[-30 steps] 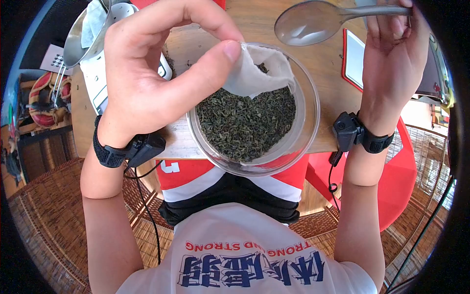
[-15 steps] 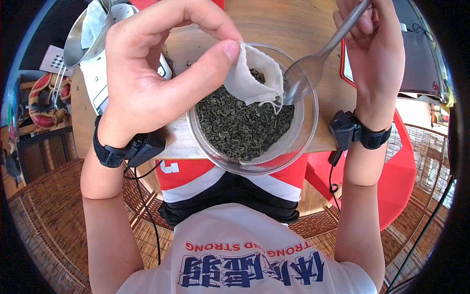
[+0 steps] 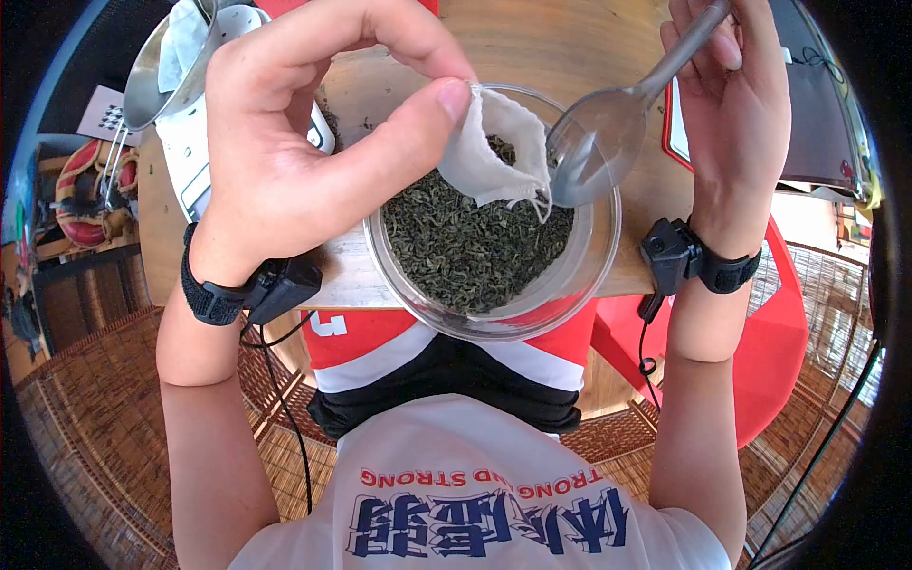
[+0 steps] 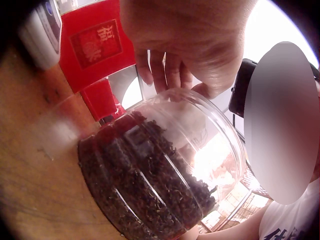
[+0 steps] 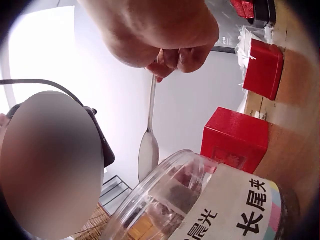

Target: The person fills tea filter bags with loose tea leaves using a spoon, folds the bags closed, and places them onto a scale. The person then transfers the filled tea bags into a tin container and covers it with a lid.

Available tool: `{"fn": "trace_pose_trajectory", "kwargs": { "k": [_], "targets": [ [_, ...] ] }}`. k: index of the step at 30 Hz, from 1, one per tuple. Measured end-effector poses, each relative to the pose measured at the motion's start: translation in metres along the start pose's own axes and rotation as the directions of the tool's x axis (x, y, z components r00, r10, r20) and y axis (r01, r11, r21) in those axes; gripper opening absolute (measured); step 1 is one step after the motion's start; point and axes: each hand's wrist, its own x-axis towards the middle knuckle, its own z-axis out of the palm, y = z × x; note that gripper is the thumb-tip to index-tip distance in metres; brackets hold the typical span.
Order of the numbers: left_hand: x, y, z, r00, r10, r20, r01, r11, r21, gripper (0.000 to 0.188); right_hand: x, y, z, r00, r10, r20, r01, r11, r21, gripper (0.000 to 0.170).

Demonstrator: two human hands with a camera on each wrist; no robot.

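My left hand (image 3: 285,161) pinches the edge of a small white drawstring tea bag (image 3: 465,171) between thumb and forefinger. The bag's mouth gapes, showing dark leaves inside, and its string dangles at the right corner. Beneath it stands a clear round plastic tub (image 3: 611,242), partly filled with loose green tea leaves (image 3: 465,256). In my right hand (image 3: 736,142) is the handle of a grey metal spoon (image 3: 608,138), bowl pointing down beside the bag's right edge, over the tub's rim. The right wrist view shows the spoon (image 5: 148,150) hanging steeply from the fingers.
A metal bowl (image 3: 142,95) holding white bags is at the far left, over a white device (image 3: 185,161). Red boxes (image 5: 235,135) stand beyond the tub in the right wrist view. A red-edged flat item (image 3: 676,128) lies right of the tub.
The spoon has swung from nearly level at the upper right down to the bag's side, then shifted slightly right. The bag's mouth has turned and gapes wider. My left hand stays almost still.
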Motion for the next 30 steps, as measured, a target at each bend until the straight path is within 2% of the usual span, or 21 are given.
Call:
{"fn": "trace_pose_trajectory", "kwargs": {
  "k": [1,5,8,10,11,13,14,15,16,17,18,19,20,21,23,24,26,27,29,30],
  "targets": [
    [0.0,0.0,0.0,1.0,0.004,-0.001,-0.004,1.0,-0.001,0.005,-0.001,-0.002,0.003,0.998,0.039,-0.049,-0.039,0.999,0.007,0.038],
    [-0.001,-0.001,-0.001,1.0,0.009,0.009,-0.009,1.0,0.005,0.005,0.0,0.0,0.001,0.995,0.069,-0.069,-0.068,0.998,0.012,0.037],
    [-0.001,0.0,-0.001,1.0,0.001,0.001,-0.001,1.0,0.012,0.005,0.006,0.012,-0.011,0.993,0.114,0.008,-0.114,0.99,0.086,0.036],
    [0.0,0.001,0.0,1.0,-0.007,0.011,0.007,1.0,0.016,0.005,0.01,0.022,-0.014,0.999,0.054,-0.001,-0.052,0.979,0.199,0.034],
    [0.0,0.001,-0.001,1.0,-0.006,0.012,0.006,1.0,0.016,0.005,0.009,0.019,-0.015,0.999,0.053,-0.002,-0.051,0.979,0.199,0.034],
    [0.0,0.003,-0.002,0.999,-0.028,0.026,0.028,1.0,0.013,0.005,0.006,0.008,-0.014,0.996,-0.063,0.057,0.057,0.992,0.115,0.033],
    [0.0,0.002,-0.001,0.999,-0.028,0.026,0.028,1.0,0.013,0.005,0.019,0.026,-0.043,0.996,-0.063,0.056,0.056,0.992,0.115,0.033],
    [0.0,0.001,-0.001,1.0,-0.014,0.023,0.014,1.0,0.015,0.005,0.043,0.058,-0.097,0.986,0.102,0.132,-0.159,0.812,0.562,0.033],
    [0.0,0.001,-0.001,1.0,0.001,0.02,-0.001,1.0,0.017,0.005,0.056,0.076,-0.125,0.94,0.206,0.272,-0.335,0.407,0.85,0.032],
    [0.0,0.001,-0.001,1.0,0.0,0.02,-0.001,1.0,0.018,0.005,0.044,0.055,-0.094,0.94,0.206,0.273,-0.335,0.406,0.85,0.032],
    [0.0,0.002,-0.001,1.0,-0.007,0.022,0.006,1.0,0.022,0.005,0.027,0.035,-0.063,0.996,0.038,0.082,-0.078,0.815,0.575,0.032],
    [0.0,0.002,-0.001,1.0,-0.014,0.024,0.013,1.0,0.027,0.005,0.017,0.021,-0.037,0.979,-0.205,-0.009,0.205,0.971,0.123,0.032],
    [0.0,0.002,-0.001,1.0,-0.013,0.025,0.013,1.0,0.026,0.005,0.014,0.024,-0.035,0.956,-0.291,-0.034,0.293,0.951,0.096,0.034],
    [0.0,0.001,0.0,1.0,0.0,0.019,0.0,1.0,0.03,0.005,0.015,0.022,-0.036,0.956,-0.291,-0.034,0.293,0.951,0.095,0.034],
    [-0.001,0.001,0.0,1.0,0.012,0.011,-0.012,0.999,0.036,0.005,0.016,0.018,-0.039,0.957,-0.271,0.107,0.246,0.948,0.201,0.037],
    [-0.001,0.002,0.0,1.0,-0.005,0.01,0.005,1.0,0.026,0.005,0.015,0.017,-0.036,0.956,-0.272,0.107,0.246,0.948,0.202,0.037],
    [-0.001,0.002,-0.001,1.0,-0.02,0.01,0.02,1.0,0.016,0.005,0.009,0.015,-0.03,0.923,-0.384,0.031,0.375,0.914,0.157,0.041],
    [-0.001,0.001,0.0,1.0,-0.002,0.01,0.002,1.0,0.023,0.005,0.008,0.009,-0.03,0.922,-0.385,0.032,0.376,0.913,0.157,0.041],
    [-0.001,0.001,0.0,1.0,0.015,0.011,-0.015,0.999,0.031,0.006,0.01,-0.004,-0.029,0.866,-0.413,0.282,0.411,0.909,0.069,0.045],
    [0.0,0.001,0.0,1.0,0.016,0.017,-0.016,0.999,0.031,0.006,0.01,0.012,-0.033,0.916,-0.394,0.08,0.378,0.912,0.159,0.047]
  ]
}}
